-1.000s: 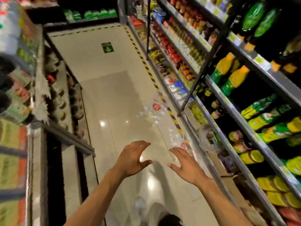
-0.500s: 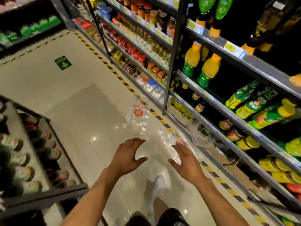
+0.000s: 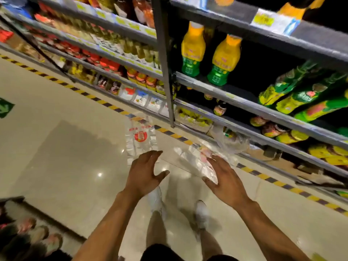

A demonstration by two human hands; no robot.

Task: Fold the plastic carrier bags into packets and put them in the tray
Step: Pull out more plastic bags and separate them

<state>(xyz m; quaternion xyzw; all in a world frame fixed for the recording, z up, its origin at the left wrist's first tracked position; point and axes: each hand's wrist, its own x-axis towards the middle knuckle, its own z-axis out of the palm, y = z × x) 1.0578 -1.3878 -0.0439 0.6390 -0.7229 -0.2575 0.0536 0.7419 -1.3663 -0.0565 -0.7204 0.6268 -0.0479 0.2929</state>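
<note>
Both hands are held out in front, palms down, and grip nothing. The left hand (image 3: 145, 172) has its fingers spread and lightly bent, with the thumb out to the side. The right hand (image 3: 225, 182) is also spread. Its fingertips overlap the crumpled bag (image 3: 195, 160), and I cannot tell whether they touch it.

Between and below the hands are two white shoes (image 3: 155, 198) on the shiny tiled floor (image 3: 66, 147), which lies wide and bare to the left. To the right, striped tape (image 3: 263, 176) marks the floor's edge along the foot of the shelves (image 3: 244, 108). A grey post (image 3: 165, 72) comes down just beyond the bags.

The flat bag (image 3: 140, 137) with a red logo lies on the floor just past the left hand. Its long axis runs away from the person, handles at the far end by the tape. The crumpled bag lies slantwise, roughly along the tape. A loose bag (image 3: 232, 141) sits bunched against the lowest shelf.

The shelves hold orange bottles (image 3: 193, 49) standing upright, green bottles (image 3: 293, 98) lying tilted, and rows of red-lidded jars (image 3: 141, 78). A blurred rack (image 3: 28, 232) fills the lower left corner.
</note>
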